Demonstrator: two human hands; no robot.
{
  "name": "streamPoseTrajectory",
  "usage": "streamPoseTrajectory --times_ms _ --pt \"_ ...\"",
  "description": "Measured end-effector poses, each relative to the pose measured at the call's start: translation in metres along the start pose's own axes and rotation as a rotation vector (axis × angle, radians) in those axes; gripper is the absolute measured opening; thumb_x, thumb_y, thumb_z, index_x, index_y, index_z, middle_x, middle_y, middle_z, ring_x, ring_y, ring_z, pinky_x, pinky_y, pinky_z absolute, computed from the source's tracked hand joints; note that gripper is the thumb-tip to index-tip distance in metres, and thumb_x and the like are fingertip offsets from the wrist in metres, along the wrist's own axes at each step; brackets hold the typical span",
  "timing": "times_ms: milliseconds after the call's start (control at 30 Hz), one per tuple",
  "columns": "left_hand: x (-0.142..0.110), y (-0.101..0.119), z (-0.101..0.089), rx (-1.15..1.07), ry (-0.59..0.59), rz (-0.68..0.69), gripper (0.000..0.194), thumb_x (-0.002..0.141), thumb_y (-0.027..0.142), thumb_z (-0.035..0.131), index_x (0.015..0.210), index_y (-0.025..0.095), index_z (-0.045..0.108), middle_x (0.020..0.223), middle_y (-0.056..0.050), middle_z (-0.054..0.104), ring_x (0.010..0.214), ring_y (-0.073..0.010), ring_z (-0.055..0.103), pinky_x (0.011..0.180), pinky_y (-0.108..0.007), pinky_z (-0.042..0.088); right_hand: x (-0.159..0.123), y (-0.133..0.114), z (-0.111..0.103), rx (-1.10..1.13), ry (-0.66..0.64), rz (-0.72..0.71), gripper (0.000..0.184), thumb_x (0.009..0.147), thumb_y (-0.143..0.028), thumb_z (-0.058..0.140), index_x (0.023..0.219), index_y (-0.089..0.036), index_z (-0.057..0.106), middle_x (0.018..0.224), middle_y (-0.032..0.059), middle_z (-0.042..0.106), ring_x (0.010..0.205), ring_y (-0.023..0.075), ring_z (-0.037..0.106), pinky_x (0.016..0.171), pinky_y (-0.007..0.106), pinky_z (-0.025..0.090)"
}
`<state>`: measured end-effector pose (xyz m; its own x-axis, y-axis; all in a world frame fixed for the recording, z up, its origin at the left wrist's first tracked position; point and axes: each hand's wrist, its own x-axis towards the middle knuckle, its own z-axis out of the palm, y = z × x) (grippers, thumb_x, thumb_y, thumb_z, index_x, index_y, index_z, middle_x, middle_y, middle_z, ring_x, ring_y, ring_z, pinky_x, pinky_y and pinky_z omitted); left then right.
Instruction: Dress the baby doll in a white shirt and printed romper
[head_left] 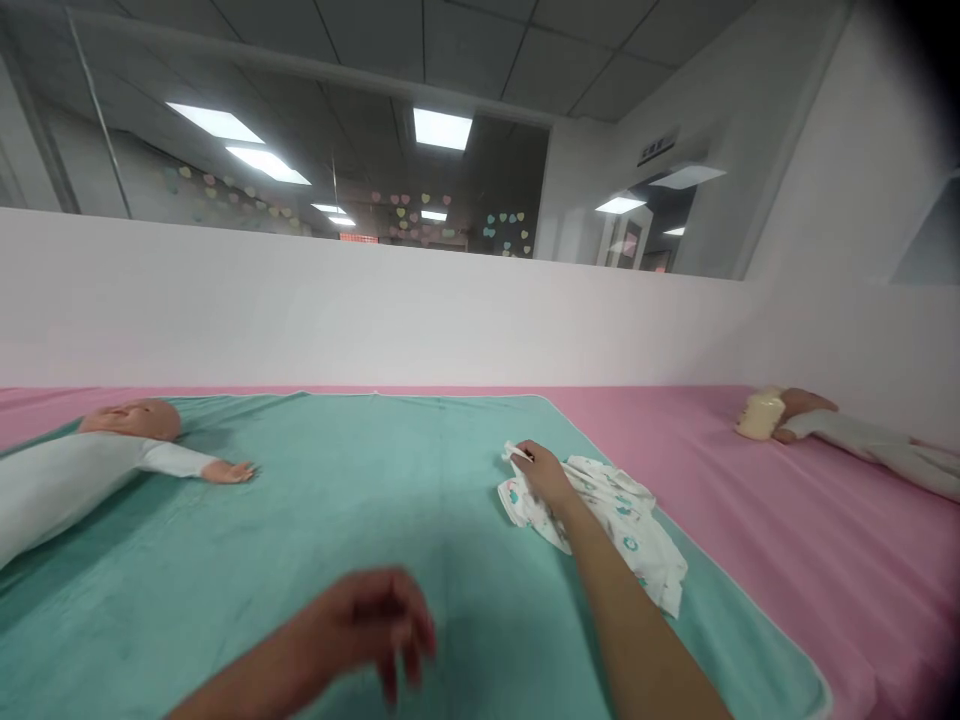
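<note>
Green sheet [360,520] spread over pink cover [750,520]; baby doll [82,465] in white lies on the sheet's left side, arm outstretched, while a second clothed figure [862,438] lies on the pink at far right, a pale yellow object [760,414] at its near end. Patterned white garment [622,520], creased, lies at the right part of the green sheet; right hand [546,475] closed on its far left corner, fingertips pinching the fabric. Left hand [382,625], blurred, is above the sheet nearer the camera, fingers loosely curled and partly open, holding nothing visible.
</note>
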<state>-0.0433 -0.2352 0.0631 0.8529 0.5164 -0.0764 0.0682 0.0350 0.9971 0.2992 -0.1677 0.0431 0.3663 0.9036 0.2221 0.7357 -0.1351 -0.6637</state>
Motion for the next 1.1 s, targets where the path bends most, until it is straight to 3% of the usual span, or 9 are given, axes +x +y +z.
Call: streamPoseTrajectory --times_ms 133,267,400,467,600,733,867,1000,1100 --pt "0.055 -0.005 -0.052 -0.011 0.303 0.089 0.034 0.079 0.048 0.060 0.099 0.021 0.060 0.107 -0.009 0.062 0.090 -0.0225 0.061 0.074 -0.037 0.051 -0.017 -0.029 -0.004 0.935 -0.069 -0.166 0.031 0.079 -0.047 0.059 0.099 -0.024 0.056 0.083 -0.0004 0.061 0.068 0.0134 0.056 0.066 0.026 0.044" --pt "0.074 -0.039 -0.063 -0.021 0.242 0.145 0.065 0.072 0.044 0.070 0.129 0.030 0.044 0.133 -0.010 0.049 0.107 -0.0253 0.056 0.083 -0.038 0.049 -0.046 -0.060 0.018 1.225 -0.417 -0.118 0.030 0.070 -0.039 0.072 0.090 -0.022 0.058 0.078 -0.0007 0.060 0.067 0.0123 0.056 0.064 0.024 0.044" --pt "0.058 -0.041 -0.050 -0.080 0.097 0.125 0.074 0.069 0.044 0.073 0.133 0.022 0.044 0.126 -0.013 0.056 0.111 -0.0284 0.055 0.093 -0.040 0.045 -0.076 -0.091 0.043 1.015 -0.714 -0.113 0.028 0.073 -0.038 0.069 0.095 -0.023 0.060 0.099 0.0018 0.061 0.085 0.0160 0.058 0.074 0.028 0.045" --pt "0.048 -0.029 -0.045 -0.101 0.193 0.011 0.058 0.077 0.048 0.063 0.126 0.018 0.052 0.119 -0.013 0.061 0.106 -0.0281 0.058 0.092 -0.039 0.046 -0.084 -0.103 0.051 0.816 -0.738 -0.201 0.030 0.077 -0.040 0.065 0.103 -0.024 0.061 0.114 0.0032 0.058 0.100 0.0190 0.055 0.085 0.032 0.044" --pt "0.043 -0.017 -0.047 -0.173 0.461 -0.043 0.048 0.082 0.053 0.053 0.115 0.018 0.060 0.108 -0.010 0.066 0.095 -0.0265 0.062 0.085 -0.038 0.048 -0.085 -0.108 0.062 0.695 -0.530 -0.353 0.022 0.084 -0.038 0.056 0.098 -0.024 0.065 0.125 0.0019 0.054 0.114 0.0191 0.049 0.097 0.032 0.037" --pt "0.049 -0.022 -0.054 -0.193 0.640 -0.006 0.043 0.081 0.053 0.055 0.103 0.018 0.065 0.091 -0.008 0.067 0.081 -0.0216 0.062 0.076 -0.033 0.049 -0.078 -0.098 0.066 0.630 -0.248 -0.208 0.028 0.088 -0.045 0.046 0.094 -0.023 0.063 0.093 0.0004 0.061 0.088 0.0166 0.055 0.081 0.029 0.041" --pt "0.046 -0.017 -0.069 -0.199 0.752 0.146 0.035 0.082 0.051 0.053 0.092 0.019 0.062 0.068 0.000 0.058 0.063 -0.0139 0.054 0.063 -0.027 0.047 -0.066 -0.087 0.057 0.584 -0.051 -0.136 0.033 0.086 -0.051 0.046 0.080 -0.021 0.057 0.074 -0.0028 0.053 0.071 0.0129 0.048 0.067 0.026 0.038" --pt "0.043 -0.016 -0.097 -0.201 0.870 0.196 0.036 0.080 0.052 0.055 0.092 0.018 0.058 0.076 -0.002 0.061 0.064 -0.0142 0.056 0.063 -0.029 0.049 -0.050 -0.075 0.053 0.556 -0.122 -0.152 0.034 0.085 -0.052 0.048 0.088 -0.021 0.061 0.089 0.0003 0.061 0.080 0.0144 0.055 0.075 0.028 0.041" --pt "0.048 -0.026 -0.104 -0.065 0.804 0.138 0.042 0.081 0.053 0.051 0.104 0.019 0.056 0.097 -0.008 0.064 0.079 -0.0193 0.061 0.071 -0.034 0.051 -0.047 -0.067 0.057 0.499 -0.290 -0.168 0.037 0.087 -0.050 0.043 0.098 -0.021 0.064 0.102 0.0039 0.065 0.089 0.0172 0.059 0.082 0.032 0.043"
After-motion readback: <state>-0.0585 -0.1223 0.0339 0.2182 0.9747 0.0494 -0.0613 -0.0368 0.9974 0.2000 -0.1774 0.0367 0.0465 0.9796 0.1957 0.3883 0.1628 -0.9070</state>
